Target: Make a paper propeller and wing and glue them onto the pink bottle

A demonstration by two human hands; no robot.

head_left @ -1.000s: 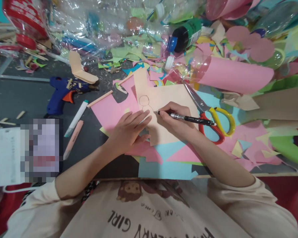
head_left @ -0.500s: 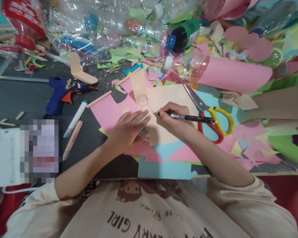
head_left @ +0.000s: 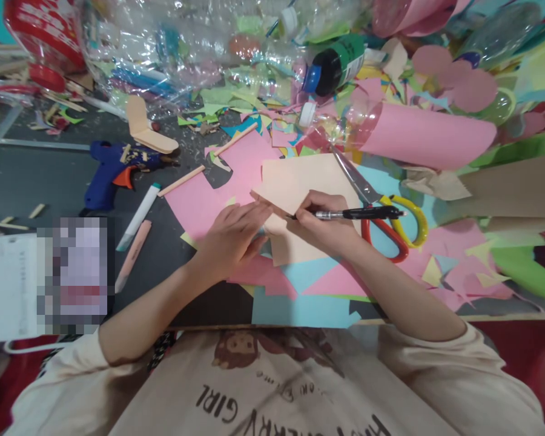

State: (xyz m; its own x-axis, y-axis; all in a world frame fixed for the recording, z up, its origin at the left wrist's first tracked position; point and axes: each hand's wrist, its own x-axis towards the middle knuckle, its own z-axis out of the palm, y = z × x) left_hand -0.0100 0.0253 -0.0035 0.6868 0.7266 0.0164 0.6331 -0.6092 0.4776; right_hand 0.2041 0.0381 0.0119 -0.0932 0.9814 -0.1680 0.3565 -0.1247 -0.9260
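A peach sheet of paper (head_left: 302,175) lies on coloured paper in front of me, its narrow upper flap folded down toward my hands. My left hand (head_left: 231,239) rests on the sheet's left side, fingers stretched out along the folded flap, with the thumb underneath near the edge. My right hand (head_left: 327,227) is closed on a black pen (head_left: 363,213), whose tip points left at the fold. The two hands almost touch over the paper. The part of the sheet under my fingers is hidden.
Red and yellow scissors (head_left: 393,227) lie just right of my right hand. A blue glue gun (head_left: 113,172), two markers (head_left: 138,218) and wooden sticks sit left. A rolled pink sheet (head_left: 427,136), a dark bottle (head_left: 336,66), crushed plastic bottles (head_left: 186,48) and paper scraps crowd the back.
The peach sheet's upper strip with the drawn circle has been folded down, so the circle no longer shows. My right hand and pen have shifted slightly right and turned more level.
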